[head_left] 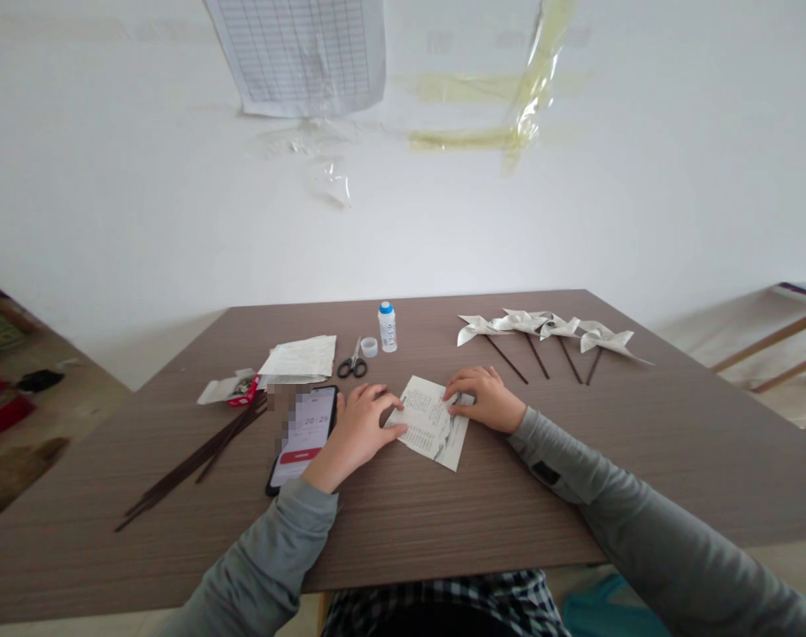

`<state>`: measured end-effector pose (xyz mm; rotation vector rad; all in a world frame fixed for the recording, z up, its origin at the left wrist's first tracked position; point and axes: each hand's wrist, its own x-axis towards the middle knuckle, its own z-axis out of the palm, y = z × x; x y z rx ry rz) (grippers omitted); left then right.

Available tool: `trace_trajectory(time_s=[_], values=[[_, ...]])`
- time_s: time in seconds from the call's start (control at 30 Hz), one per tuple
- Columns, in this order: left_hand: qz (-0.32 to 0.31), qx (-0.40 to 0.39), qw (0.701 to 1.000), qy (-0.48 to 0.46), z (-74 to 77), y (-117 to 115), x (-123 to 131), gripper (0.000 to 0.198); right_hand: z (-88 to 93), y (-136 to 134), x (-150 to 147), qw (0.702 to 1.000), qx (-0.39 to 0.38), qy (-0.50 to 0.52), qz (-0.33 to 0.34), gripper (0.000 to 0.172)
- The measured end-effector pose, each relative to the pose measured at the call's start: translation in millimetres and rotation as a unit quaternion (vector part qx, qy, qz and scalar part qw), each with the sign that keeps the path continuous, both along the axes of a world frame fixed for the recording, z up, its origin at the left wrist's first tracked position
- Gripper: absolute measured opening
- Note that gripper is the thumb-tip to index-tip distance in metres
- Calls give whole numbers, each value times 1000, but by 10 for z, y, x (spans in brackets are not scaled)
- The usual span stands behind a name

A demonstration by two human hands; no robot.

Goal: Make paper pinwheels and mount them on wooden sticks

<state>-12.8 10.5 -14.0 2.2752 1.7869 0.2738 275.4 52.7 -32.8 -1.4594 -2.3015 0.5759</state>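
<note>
A printed sheet of paper (433, 425) lies on the brown table (442, 513) in front of me. My left hand (359, 429) rests on its left edge, fingers curled and pressing down on the paper. My right hand (486, 398) presses the sheet's upper right corner with bent fingers. Just left of my left hand lies a phone (303, 438) with its screen lit.
Several finished paper pinwheels on dark sticks (548, 332) lie at the back right. A glue bottle (387, 326), its cap (369, 347) and scissors (353, 363) stand behind the sheet. More paper (300, 358), a small box (234, 387) and loose dark sticks (196, 460) lie left.
</note>
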Motion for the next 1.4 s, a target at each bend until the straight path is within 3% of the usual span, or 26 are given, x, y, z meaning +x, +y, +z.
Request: trace_trajectory(time_s=[0.17, 0.3, 0.47, 0.87, 1.2, 1.4], values=[[-4, 4, 1000, 5, 11, -9, 5, 35, -21, 33, -6, 995, 3, 31, 92, 28], [5, 13, 1000, 10, 7, -30, 23, 36, -46, 8, -20, 996, 15, 12, 88, 36], [17, 31, 999, 22, -15, -40, 44, 44, -82, -1, -12, 990, 61, -40, 119, 27], [-16, 6, 999, 28, -25, -31, 21, 51, -75, -102, -89, 979, 139, -78, 124, 29], [-22, 17, 1000, 3, -20, 1, -19, 53, -137, -59, -86, 982, 102, -19, 161, 23], [-51, -2, 998, -24, 3, 18, -26, 46, -105, -64, -96, 983, 86, -32, 160, 25]])
